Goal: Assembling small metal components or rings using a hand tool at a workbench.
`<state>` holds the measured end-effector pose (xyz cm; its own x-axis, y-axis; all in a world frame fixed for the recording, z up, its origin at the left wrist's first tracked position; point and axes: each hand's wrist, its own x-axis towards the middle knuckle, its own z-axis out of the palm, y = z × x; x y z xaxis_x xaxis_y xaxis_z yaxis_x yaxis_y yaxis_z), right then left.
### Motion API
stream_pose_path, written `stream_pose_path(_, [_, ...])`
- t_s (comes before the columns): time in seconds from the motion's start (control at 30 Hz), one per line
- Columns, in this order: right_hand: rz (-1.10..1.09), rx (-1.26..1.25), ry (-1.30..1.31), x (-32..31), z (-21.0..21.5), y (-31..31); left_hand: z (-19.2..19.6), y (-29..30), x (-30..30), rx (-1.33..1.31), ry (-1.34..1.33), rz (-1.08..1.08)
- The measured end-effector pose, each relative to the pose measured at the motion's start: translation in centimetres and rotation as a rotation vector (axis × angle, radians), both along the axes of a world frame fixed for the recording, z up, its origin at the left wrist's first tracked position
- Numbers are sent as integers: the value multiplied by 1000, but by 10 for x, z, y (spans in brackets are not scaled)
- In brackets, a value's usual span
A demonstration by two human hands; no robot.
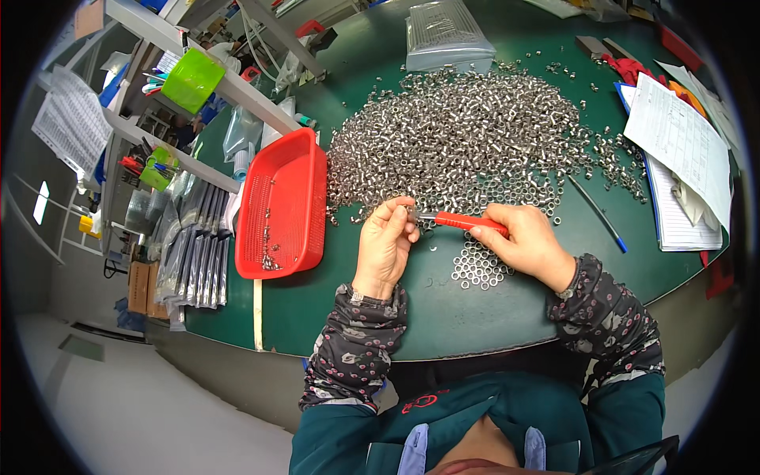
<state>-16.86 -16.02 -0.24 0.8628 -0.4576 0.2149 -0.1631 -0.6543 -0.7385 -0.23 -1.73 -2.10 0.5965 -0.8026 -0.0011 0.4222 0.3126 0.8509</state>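
Observation:
My right hand (526,241) is closed around the red handle of a utility knife (473,222), whose metal tip points left. That tip meets the fingertips of my left hand (386,237), which pinch a small metal ring (411,212), mostly covered by the fingers. Beyond both hands spreads a large heap of small shiny metal rings (467,119) on the green table (360,328). Just below the knife lies a smaller patch of rings (479,267), flat and apart from the heap.
Left of my left hand stands a red plastic basket (315,210) with a few rings inside. A pen (598,214) and a clipboard with papers (682,158) lie to the right. At the back is a clear plastic box (449,36). Bagged parts (198,249) are stacked at far left.

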Motion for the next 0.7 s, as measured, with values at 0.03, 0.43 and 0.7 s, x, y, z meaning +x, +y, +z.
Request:
stream_pose_path(0.03, [0,0,0,0,1,0,-1,0,0,-19,20,-18])
stream_pose_path(0.43, [-45,-123,-50,0,0,1,-4,-1,-1,-29,64,-37])
stream_pose_path(0.7, [-76,-203,-62,0,-1,3,-6,-2,-1,-31,54,-24])
